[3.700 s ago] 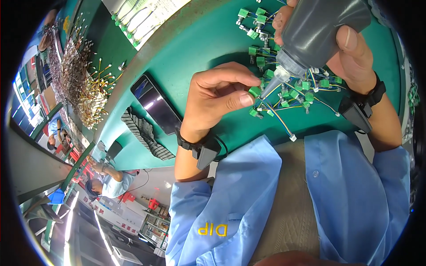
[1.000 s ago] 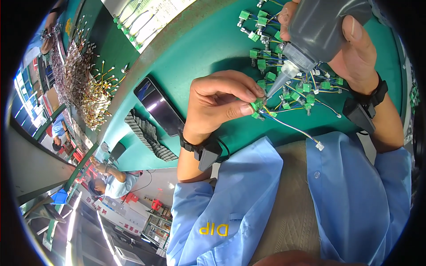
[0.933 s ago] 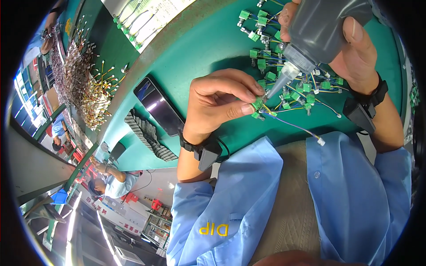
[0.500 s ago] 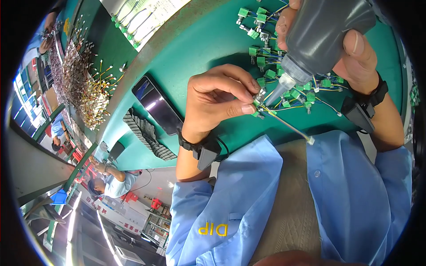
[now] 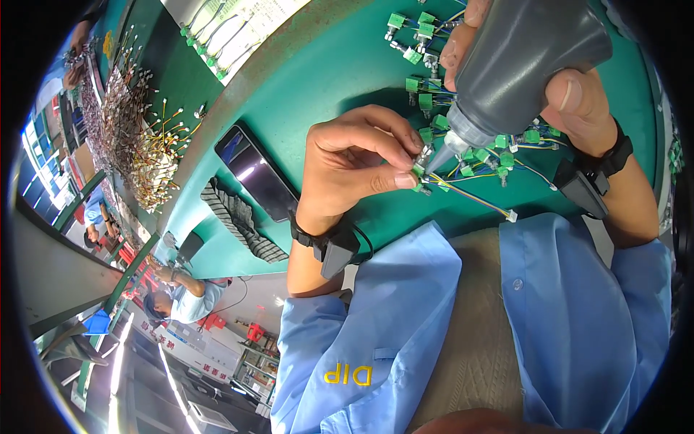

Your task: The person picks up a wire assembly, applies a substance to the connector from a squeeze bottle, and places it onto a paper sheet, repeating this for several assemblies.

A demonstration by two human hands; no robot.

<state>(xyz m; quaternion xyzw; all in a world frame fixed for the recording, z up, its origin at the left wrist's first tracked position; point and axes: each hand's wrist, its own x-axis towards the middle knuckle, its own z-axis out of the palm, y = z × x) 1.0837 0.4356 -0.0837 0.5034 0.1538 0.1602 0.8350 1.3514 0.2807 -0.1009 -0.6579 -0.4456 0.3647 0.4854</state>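
Head view: a small green component (image 5: 418, 171) with thin wires (image 5: 470, 194) is pinched by the curled left hand (image 5: 348, 155), beside a conical nozzle (image 5: 439, 158); the glossy dark bottle (image 5: 531, 65), tilted downward, is gripped by the right hand (image 5: 584, 112) over the smooth table (image 5: 340, 72).

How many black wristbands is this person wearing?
2: one black wristband at the wrist of the left hand, the other behind the right hand, which grips the dark grey squeeze bottle.

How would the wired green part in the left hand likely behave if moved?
Its wires would probably flex, being thin and extending beyond the left hand. The white connector looks small, so likely light. What shows of the green part looks blocky, so probably rigid.
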